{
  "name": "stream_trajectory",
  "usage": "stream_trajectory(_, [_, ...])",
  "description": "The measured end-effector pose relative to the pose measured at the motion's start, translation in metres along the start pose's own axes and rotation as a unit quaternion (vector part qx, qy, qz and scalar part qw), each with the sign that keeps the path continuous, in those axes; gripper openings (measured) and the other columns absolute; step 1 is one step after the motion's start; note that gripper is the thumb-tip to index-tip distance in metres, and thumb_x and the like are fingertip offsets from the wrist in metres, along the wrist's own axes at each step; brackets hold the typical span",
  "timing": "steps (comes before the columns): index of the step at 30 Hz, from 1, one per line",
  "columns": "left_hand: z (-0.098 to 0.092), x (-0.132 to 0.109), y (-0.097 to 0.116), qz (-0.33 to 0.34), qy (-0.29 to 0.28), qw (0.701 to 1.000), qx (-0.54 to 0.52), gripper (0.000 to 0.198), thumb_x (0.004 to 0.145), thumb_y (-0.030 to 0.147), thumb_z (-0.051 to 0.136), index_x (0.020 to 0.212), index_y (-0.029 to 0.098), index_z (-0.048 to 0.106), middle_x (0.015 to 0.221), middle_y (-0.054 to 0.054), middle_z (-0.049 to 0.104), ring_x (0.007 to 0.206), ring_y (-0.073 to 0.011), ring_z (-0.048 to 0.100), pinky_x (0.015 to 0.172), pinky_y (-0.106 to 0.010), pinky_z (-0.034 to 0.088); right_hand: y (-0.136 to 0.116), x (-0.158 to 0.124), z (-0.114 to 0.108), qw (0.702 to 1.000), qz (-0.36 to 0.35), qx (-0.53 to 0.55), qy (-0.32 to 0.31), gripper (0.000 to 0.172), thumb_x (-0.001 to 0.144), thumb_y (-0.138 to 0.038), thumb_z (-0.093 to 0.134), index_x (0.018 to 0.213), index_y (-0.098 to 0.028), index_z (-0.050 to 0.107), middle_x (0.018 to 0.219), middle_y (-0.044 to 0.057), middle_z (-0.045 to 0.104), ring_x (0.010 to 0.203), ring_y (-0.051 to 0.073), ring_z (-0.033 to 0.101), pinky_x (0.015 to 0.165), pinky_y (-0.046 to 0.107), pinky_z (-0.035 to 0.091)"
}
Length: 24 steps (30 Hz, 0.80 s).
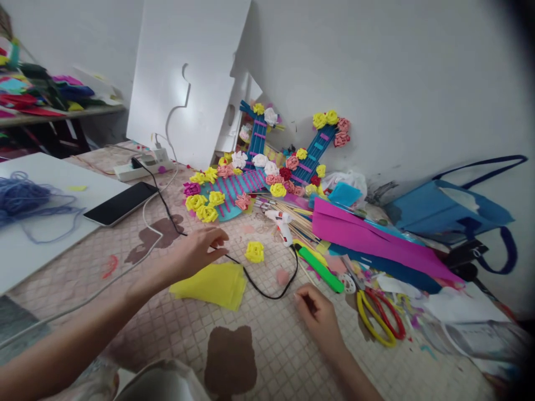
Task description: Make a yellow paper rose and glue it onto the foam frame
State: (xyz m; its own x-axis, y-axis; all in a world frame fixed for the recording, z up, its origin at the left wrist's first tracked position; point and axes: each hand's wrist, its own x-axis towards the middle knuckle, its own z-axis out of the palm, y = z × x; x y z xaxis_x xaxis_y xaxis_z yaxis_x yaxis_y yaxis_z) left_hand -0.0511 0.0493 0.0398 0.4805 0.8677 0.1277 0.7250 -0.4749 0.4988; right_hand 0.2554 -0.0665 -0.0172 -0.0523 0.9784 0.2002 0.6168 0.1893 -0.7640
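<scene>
My left hand [200, 250] is over the black cord [267, 295], just above a stack of yellow sheets [213, 285]; its fingers are bent together, and what they hold, if anything, is hidden. A yellow paper flower [254, 252] lies to its right. My right hand [316, 312] rests on the tiled table with curled fingers, below the green cutter [320, 268] and near the end of the cord's loop. Nothing shows between those fingers. The white glue gun [281, 224] lies beyond the flower, joined to the black cord.
Flower-decorated blue letter shapes [234, 192] stand at the back. Scissors [376, 317], magenta paper [368, 234] and a blue bag [451, 206] lie to the right. On the left are a phone [122, 204], a power strip [144, 169] and purple yarn [20, 195] on a white board.
</scene>
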Motion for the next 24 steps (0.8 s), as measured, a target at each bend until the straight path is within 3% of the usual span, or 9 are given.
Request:
stream_trajectory(3, [0.021,0.015,0.017,0.054,0.028,0.998,0.005,0.031,0.083,0.033,0.058,0.110,0.018,0.053,0.110,-0.010,0.060,0.101,-0.0233,0.058,0.086,-0.036,0.047,-0.011,0.011,-0.001,1.000,-0.020,-0.011,-0.009,0.020,0.089,-0.031,0.047,0.074,-0.020,0.054,0.068,0.000,0.053,0.061,0.013,0.048,0.054,0.024,0.037])
stream_trajectory(5, [0.037,0.023,0.026,0.064,0.000,0.998,0.026,0.050,0.079,0.035,0.064,0.123,0.018,0.045,0.125,-0.012,0.052,0.116,-0.0265,0.049,0.097,-0.039,0.041,-0.017,0.018,0.000,1.000,-0.025,-0.009,-0.011,0.020,0.089,-0.031,0.047,0.074,-0.020,0.054,0.069,0.000,0.053,0.061,0.013,0.047,0.055,0.024,0.037])
stream_trajectory(8, [0.055,0.034,0.033,0.052,-0.012,0.998,0.036,0.072,0.070,0.036,0.073,0.129,0.016,0.038,0.131,-0.016,0.047,0.119,-0.0321,0.045,0.098,-0.044,0.039,-0.021,0.025,0.004,0.999,-0.031,-0.007,-0.007,0.020,0.089,-0.031,0.047,0.073,-0.020,0.054,0.068,0.000,0.053,0.061,0.013,0.047,0.055,0.024,0.037])
stream_trajectory(11, [0.065,0.041,0.034,0.036,-0.017,0.998,0.039,0.075,0.068,0.035,0.074,0.130,0.015,0.036,0.127,-0.017,0.049,0.117,-0.0344,0.046,0.096,-0.047,0.040,-0.019,0.026,0.005,0.999,-0.034,-0.009,0.001,0.019,0.088,-0.031,0.048,0.074,-0.020,0.055,0.068,0.000,0.054,0.060,0.012,0.048,0.054,0.024,0.037])
stream_trajectory(15, [0.069,0.041,0.031,0.039,-0.017,0.999,0.026,0.063,0.072,0.028,0.068,0.127,0.017,0.039,0.120,-0.014,0.053,0.113,-0.0312,0.050,0.094,-0.045,0.041,-0.010,0.026,0.000,0.999,-0.015,-0.013,0.038,0.018,0.088,-0.032,0.049,0.076,-0.019,0.056,0.068,0.000,0.055,0.060,0.012,0.049,0.053,0.024,0.038])
stream_trajectory(19, [0.062,0.038,0.023,0.052,0.005,0.999,0.000,0.064,0.073,0.025,0.065,0.129,0.017,0.036,0.125,-0.014,0.049,0.115,-0.0291,0.049,0.097,-0.042,0.041,-0.003,0.033,-0.008,0.998,-0.007,-0.046,0.052,0.019,0.088,-0.032,0.047,0.077,-0.019,0.056,0.069,0.000,0.056,0.060,0.013,0.052,0.054,0.023,0.041])
stream_trajectory(24, [0.052,0.033,0.006,0.043,0.048,0.998,-0.026,0.063,0.073,0.022,0.063,0.130,0.019,0.035,0.118,-0.013,0.051,0.111,-0.0283,0.052,0.094,-0.043,0.043,0.008,0.069,-0.014,0.989,-0.018,-0.107,0.095,0.018,0.086,-0.034,0.049,0.090,-0.018,0.057,0.084,0.006,0.062,0.076,0.018,0.057,0.063,0.028,0.047])
